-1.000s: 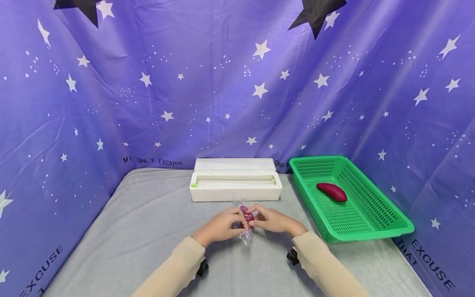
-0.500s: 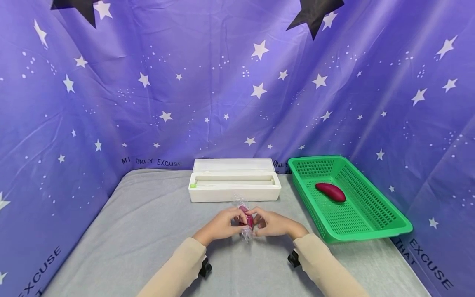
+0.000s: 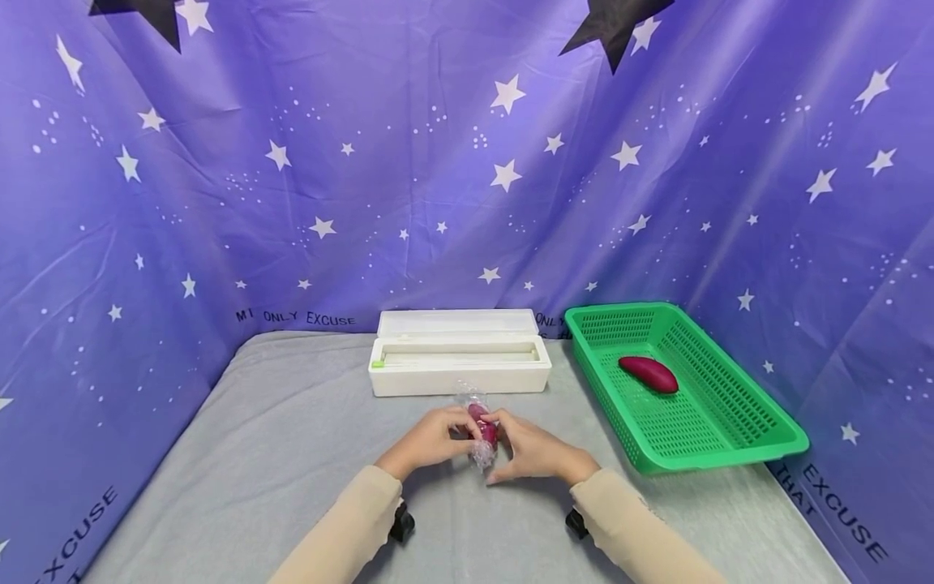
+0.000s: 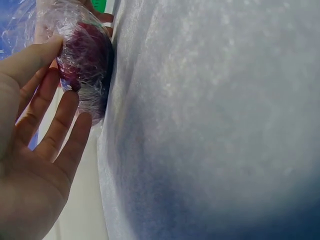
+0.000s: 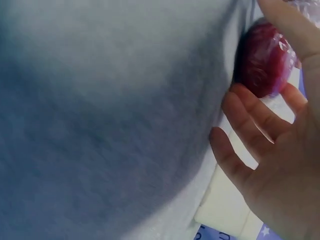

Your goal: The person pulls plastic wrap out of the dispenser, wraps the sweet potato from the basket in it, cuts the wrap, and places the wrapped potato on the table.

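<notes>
A purple-red sweet potato, wrapped in crinkled cling film, lies on the grey cloth between both hands. Loose film sticks out at its far end and bunches at the near end. My left hand holds it from the left, thumb pressed on the film and fingertips along its side. My right hand is at its right side, index finger touching the top. The right thumb reaches out beside the near end, apart from it; the other right fingers are loosely spread in the right wrist view.
Behind the hands stands a white cling film box, lid raised, with a green slider at its left. At right, a green basket holds another sweet potato. A starry purple curtain surrounds the table.
The right thumb has moved off the wrapped sweet potato towards the near side, and the right hand has spread. Film at the near end now lies more bunched. The left hand has kept its hold.
</notes>
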`<move>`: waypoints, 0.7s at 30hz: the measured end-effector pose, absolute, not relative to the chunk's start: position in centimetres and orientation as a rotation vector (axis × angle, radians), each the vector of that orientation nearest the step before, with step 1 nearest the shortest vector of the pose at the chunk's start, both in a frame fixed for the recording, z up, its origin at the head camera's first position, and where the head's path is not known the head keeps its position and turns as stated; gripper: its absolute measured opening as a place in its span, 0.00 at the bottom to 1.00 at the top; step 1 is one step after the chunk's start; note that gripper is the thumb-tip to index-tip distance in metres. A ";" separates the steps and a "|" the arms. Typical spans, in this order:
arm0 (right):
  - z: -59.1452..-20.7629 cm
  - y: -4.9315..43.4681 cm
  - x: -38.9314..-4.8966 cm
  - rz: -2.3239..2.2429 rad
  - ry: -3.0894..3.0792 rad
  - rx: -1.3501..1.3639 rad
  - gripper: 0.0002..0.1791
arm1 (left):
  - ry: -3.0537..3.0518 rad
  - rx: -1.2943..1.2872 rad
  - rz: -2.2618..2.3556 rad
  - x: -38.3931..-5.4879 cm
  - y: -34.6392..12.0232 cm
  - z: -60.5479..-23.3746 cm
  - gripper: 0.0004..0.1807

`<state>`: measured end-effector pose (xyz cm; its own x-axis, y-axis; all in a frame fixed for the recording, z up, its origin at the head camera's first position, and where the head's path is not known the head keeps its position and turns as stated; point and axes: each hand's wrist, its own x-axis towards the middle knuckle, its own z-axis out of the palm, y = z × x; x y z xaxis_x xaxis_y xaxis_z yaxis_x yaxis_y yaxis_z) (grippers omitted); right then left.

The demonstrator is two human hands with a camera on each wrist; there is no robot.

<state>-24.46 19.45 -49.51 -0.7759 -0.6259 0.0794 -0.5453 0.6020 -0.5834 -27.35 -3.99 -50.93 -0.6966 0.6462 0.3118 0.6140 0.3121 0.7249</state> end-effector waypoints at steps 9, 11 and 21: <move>-49.8 18.9 -24.2 -0.889 2.790 -1.001 0.37 | 2.486 1.174 1.406 -27.6 -4.0 -51.0 0.05; -49.9 18.9 -24.2 -0.871 2.804 -1.002 0.35 | 2.486 1.178 1.412 -27.6 -4.1 -51.0 0.04; -50.0 19.4 -24.4 -0.869 2.770 -0.964 0.31 | 2.516 1.215 1.363 -27.7 -4.2 -51.1 0.07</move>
<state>-24.38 19.37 -50.04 -0.7983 -0.5931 0.1041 -0.5463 0.6405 -0.5397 -27.74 -4.17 -51.11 -0.6940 0.6468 0.3163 0.6184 0.3104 0.7220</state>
